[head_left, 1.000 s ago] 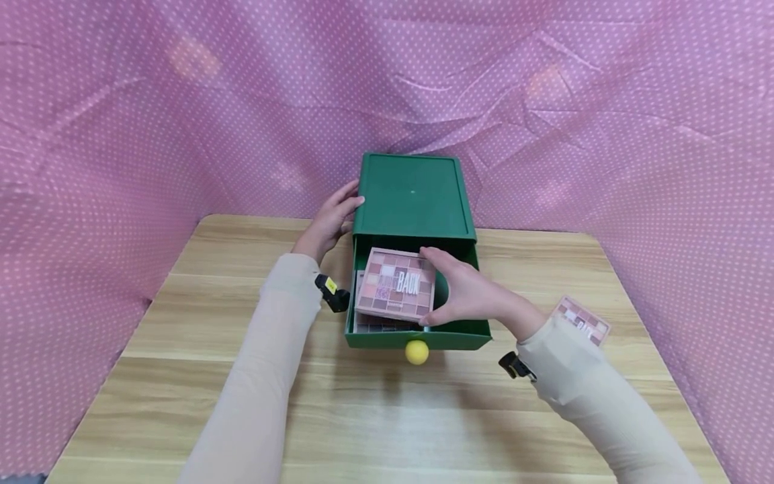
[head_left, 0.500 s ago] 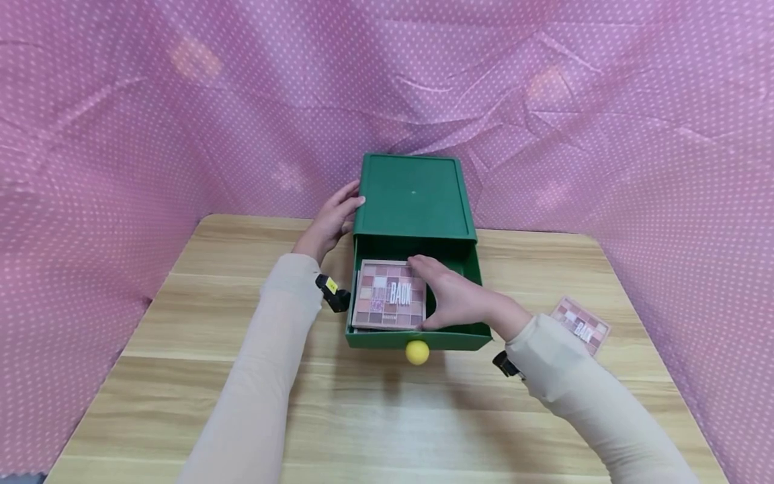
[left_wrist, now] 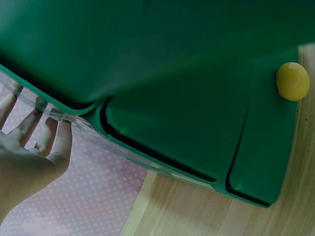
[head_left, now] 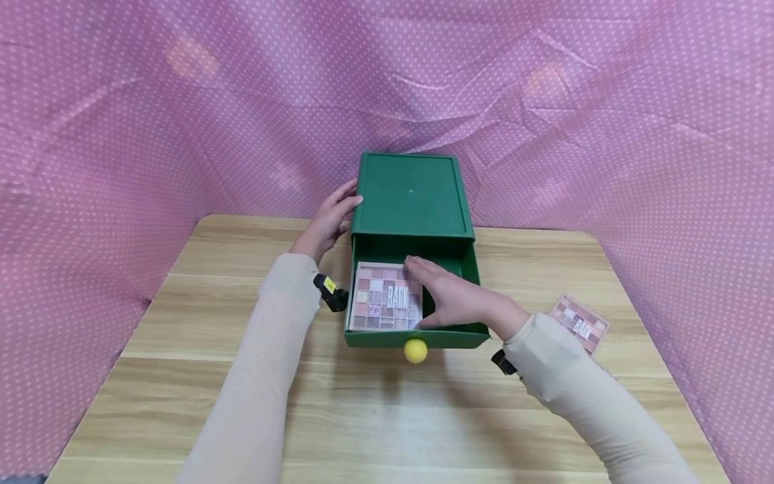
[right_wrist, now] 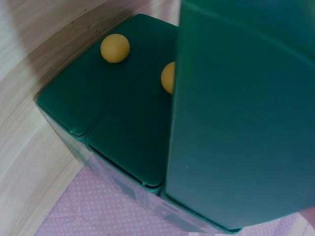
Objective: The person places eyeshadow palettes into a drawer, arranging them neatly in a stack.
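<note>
A green drawer cabinet [head_left: 413,195] stands at the back of the table, its top drawer [head_left: 369,340] pulled out. Inside, at the left, an eyeshadow palette [head_left: 379,299] marked "BACK" lies flat on top of other palettes. My right hand [head_left: 456,296] holds this palette at its right side, fingers at the far edge and thumb at the near edge. In the right wrist view the pulled-out drawer [right_wrist: 236,108] hides nearly all of that hand. My left hand [head_left: 329,218] rests against the cabinet's left side, thumb at the top edge; its fingers [left_wrist: 61,140] touch the clear side panel.
Another eyeshadow palette [head_left: 582,324] lies on the table to the right, partly behind the right sleeve. Yellow ball knobs [right_wrist: 115,48] stick out from the lower drawer fronts. A pink dotted cloth [head_left: 387,81] hangs around the wooden table [head_left: 375,417].
My right hand has lowered the palette into the drawer and shifted it left, so it now lies flat and squared up over the others. The left hand has stayed in place.
</note>
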